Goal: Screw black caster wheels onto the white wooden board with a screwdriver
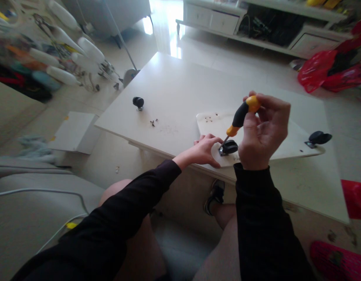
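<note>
My right hand (267,128) is closed round the handle of a yellow and black screwdriver (240,117). The tool tilts down to the left, its tip at the metal plate of a black caster wheel (229,146). That caster sits on the near left corner of a white board (256,146) with rounded corners. My left hand (205,150) grips this corner, thumb and forefinger curved beside the caster plate. Another caster (319,137) is on the board's right end. Several dark holes (209,118) show at its far left corner.
The board lies on a white table (171,86). On the table's left are a loose caster (138,103) and several small screws (153,122). A white box (73,132) stands on the floor at left. Red plastic bags (318,72) lie at right, near a low white cabinet (211,19).
</note>
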Demonstrator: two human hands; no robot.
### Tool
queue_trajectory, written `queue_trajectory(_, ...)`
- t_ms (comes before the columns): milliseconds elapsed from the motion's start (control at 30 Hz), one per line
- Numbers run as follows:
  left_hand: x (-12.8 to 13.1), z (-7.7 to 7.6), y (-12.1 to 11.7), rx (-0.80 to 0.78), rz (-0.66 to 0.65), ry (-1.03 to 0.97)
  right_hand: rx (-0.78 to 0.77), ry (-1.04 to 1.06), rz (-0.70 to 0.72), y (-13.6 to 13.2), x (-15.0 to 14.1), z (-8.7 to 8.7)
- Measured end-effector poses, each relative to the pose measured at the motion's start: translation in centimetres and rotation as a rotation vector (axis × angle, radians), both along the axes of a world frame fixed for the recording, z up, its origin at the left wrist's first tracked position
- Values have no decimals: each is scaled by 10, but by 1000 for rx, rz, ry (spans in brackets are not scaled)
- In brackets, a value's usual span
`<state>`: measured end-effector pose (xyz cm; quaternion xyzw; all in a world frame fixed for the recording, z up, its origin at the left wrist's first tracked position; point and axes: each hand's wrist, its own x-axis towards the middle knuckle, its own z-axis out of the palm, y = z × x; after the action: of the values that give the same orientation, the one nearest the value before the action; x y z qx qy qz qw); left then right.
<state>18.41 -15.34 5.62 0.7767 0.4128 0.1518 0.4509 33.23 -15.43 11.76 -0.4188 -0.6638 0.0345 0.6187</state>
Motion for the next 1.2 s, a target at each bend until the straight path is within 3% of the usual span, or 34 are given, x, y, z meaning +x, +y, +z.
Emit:
queue_trajectory(267,-5,-3,7,-7,-15,-52,-6,-87,-213,2,3,5)
queue_trajectory(467,-7,4,25,8,45,-351,-103,-46,-14,3,3,3)
queue_trajectory(567,-3,10,28,-2,105,-391,-107,-14,-71,4,2,1)
queue_trajectory(700,2,12,26,-12,58,-496,-37,-1,-153,3,0,0)
queue_trajectory(800,6,8,25,-14,37,-547,-10,-65,-111,2,-3,1)
queue_trajectory(933,10,2,26,-15,67,-547,-30,-39,11,2,-5,1)
queue_trajectory(1033,9,1,27,10,71,-498,-8,53,-10,2,-5,2)
queue_trajectory(1133,5,1,27,25,88,-379,37,94,-49,1,-7,3)
queue_trajectory(1200,1,0,26,19,92,-261,31,92,7,0,-8,3)
